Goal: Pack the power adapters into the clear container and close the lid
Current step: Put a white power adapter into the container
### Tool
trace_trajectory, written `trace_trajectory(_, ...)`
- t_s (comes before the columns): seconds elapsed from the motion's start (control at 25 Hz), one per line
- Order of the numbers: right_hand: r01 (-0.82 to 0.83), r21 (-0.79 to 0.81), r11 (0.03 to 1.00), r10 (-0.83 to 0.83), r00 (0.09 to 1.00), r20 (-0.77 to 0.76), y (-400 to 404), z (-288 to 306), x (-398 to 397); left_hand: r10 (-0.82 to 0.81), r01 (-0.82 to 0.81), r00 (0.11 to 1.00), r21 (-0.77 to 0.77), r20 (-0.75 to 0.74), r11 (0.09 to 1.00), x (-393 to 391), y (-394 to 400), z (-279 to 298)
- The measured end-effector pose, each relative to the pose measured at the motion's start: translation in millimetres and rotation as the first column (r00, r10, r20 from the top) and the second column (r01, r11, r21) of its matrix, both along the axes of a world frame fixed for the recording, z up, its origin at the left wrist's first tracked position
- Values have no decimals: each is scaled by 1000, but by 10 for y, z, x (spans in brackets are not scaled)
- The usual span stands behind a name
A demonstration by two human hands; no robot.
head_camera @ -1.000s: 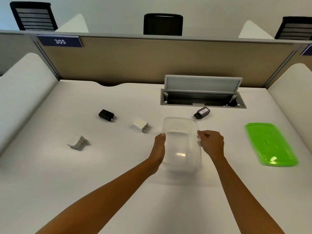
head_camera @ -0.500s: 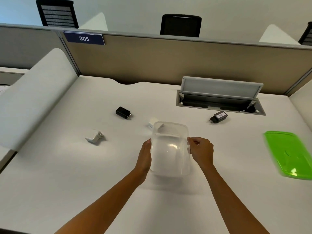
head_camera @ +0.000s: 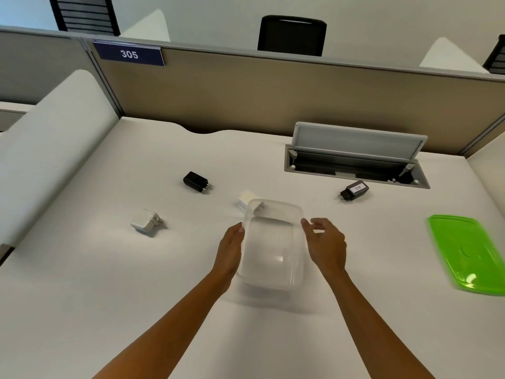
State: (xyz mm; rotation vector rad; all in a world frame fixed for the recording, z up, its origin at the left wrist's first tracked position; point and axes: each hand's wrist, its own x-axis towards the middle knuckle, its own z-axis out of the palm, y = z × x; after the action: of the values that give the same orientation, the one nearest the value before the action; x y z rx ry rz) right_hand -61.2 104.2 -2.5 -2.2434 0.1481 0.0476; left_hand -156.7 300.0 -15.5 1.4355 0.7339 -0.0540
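Observation:
The clear container (head_camera: 284,203) stands lidless and empty on the white desk, right in front of me. My left hand (head_camera: 229,253) lies flat against its left wall with straight fingers. My right hand (head_camera: 325,244) hovers beside the right wall, fingers spread, thumb near the rim. Several power adapters lie loose on the desk: a black one (head_camera: 194,181) at far left, a white one (head_camera: 144,222) at left, a white one (head_camera: 246,198) partly hidden behind the container's far corner, and a black labelled one (head_camera: 354,190) at far right. The green lid (head_camera: 467,253) lies at the right.
An open grey cable hatch (head_camera: 355,165) is sunk into the desk behind the container. A tan partition (head_camera: 246,99) with a "305" sign closes the far edge. White side panels (head_camera: 49,149) flank the desk.
The container has been drawn a little nearer and set down. My right hand's fingers have loosened and spread off the wall. The view has shifted left.

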Motion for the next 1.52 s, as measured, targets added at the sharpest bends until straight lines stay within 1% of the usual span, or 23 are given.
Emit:
trace_trajectory(0.08, -41, -21, 999, 42, 997, 69, 68, 90, 160, -8, 8, 1000, 29, 3, 1000, -1, 26, -2)
trace_trajectory(0.16, -128, -7, 992, 128, 984, 125, 212, 210, 381, -27, 27, 1000, 50, 1, 998, 8, 46, 13)
trace_trajectory(0.24, -240, -21, 971, 241, 964, 116, 456, 294, 633, -11, 12, 1000, 41, -18, 999, 14, 72, 16)
trace_trajectory(0.28, -301, -46, 952, 304, 950, 72, 602, 316, 753, -3, 4, 999, 45, -37, 999, 12, 83, 11)
trace_trajectory(0.36, -433, -131, 892, 428, 901, -64, 912, 321, 964, 9, -5, 998, 57, -66, 998, -10, 98, -12)
trace_trajectory(0.48, -599, -298, 743, 540, 800, -260, 1335, 253, 1215, 33, -32, 997, 17, -66, 999, -46, 98, -14)
trace_trajectory(0.56, -678, -380, 629, 553, 734, -395, 1591, 184, 1317, 37, -38, 996, -14, -76, 999, -60, 107, -31)
trace_trajectory(0.64, -738, -415, 532, 538, 673, -508, 1780, 112, 1346, 45, -49, 994, -38, -104, 998, -65, 127, -38)
trace_trajectory(0.68, -749, -425, 509, 527, 661, -534, 1843, 81, 1338, 48, -54, 992, -50, -120, 997, -62, 141, -38)
trace_trajectory(0.76, -747, -456, 484, 518, 665, -539, 1904, 35, 1314, 53, -65, 989, -79, -141, 995, -56, 162, -32)
trace_trajectory(0.84, -724, -492, 484, 533, 690, -491, 1897, 6, 1284, 65, -80, 987, -98, -149, 992, -54, 155, -14)
trace_trajectory(0.92, -684, -483, 547, 542, 729, -419, 1850, -11, 1307, 94, -109, 985, -95, -146, 990, -54, 124, -11)
trace_trajectory(0.96, -653, -449, 610, 532, 757, -380, 1804, 6, 1335, 113, -126, 983, -86, -143, 988, -57, 100, -9)
trace_trajectory(1.04, -560, -338, 757, 483, 827, -288, 1685, 113, 1424, 157, -166, 979, -61, -131, 984, -57, 45, -13)
trace_trajectory(1.08, -508, -279, 815, 458, 859, -228, 1614, 204, 1463, 177, -184, 977, -45, -121, 982, -58, 11, -15)
trace_trajectory(1.16, -432, -167, 886, 418, 901, -115, 1471, 423, 1520, 212, -213, 974, -8, -77, 977, -60, -51, -18)
trace_trajectory(1.2, -418, -111, 902, 409, 907, -98, 1385, 534, 1524, 227, -227, 972, 8, -54, 974, -54, -78, -22)
trace_trajectory(1.28, -451, -29, 892, 444, 886, -137, 1178, 731, 1450, 249, -248, 968, 28, -24, 968, -17, -105, -24)
trace_trajectory(1.32, -496, -26, 868, 484, 857, -177, 1063, 804, 1368, 253, -252, 967, 34, -12, 967, 12, -109, -18)
trace_trajectory(1.44, -648, -114, 753, 595, 744, -302, 755, 822, 984, 247, -247, 969, 62, 7, 967, 126, -71, -16)
trace_trajectory(1.52, -683, -130, 719, 610, 709, -354, 639, 687, 695, 249, -249, 969, 54, 11, 967, 202, -21, -18)
